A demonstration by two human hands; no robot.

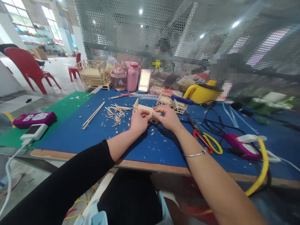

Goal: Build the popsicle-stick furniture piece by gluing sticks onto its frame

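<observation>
My left hand (138,121) and my right hand (167,117) meet over the blue mat (93,137). Both are closed in a pinch on a small frame of bamboo sticks (142,109), which rests on the mat just beyond my fingers. The fingertips of both hands press on its near rail. A silver bangle (196,153) sits on my right wrist. A black sleeve covers my left forearm.
Loose sticks (93,115) and wood chips (116,117) lie left of the frame. A second stick frame (171,103), red-and-yellow pliers (206,141), a pink glue gun (241,147), cables, a yellow pot (201,92), pink bottles (132,76) and a bamboo model chair (93,75) stand around. A power bank (34,132) lies left.
</observation>
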